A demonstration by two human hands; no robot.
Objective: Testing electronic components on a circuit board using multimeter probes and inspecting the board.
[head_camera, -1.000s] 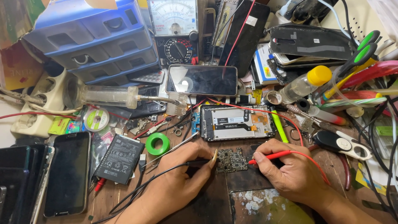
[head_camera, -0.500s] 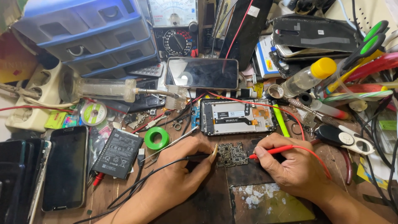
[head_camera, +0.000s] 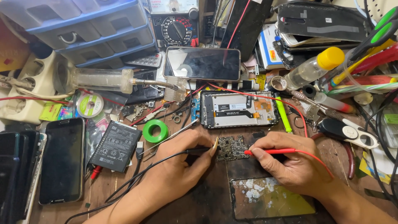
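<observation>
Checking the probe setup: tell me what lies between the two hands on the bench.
In the head view, a small dark circuit board lies between the left hand and right hand, with each probe tip at one of its edges.

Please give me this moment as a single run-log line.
left hand: black probe on circuit board | right hand: red probe on board | opened phone behind

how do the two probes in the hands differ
The black probe sits in the left hand, its black lead running down-left; the red probe sits in the right hand, its red lead curving right. Black meets the circuit board at its left edge, red at its right. Both are pinched like pens.
</observation>
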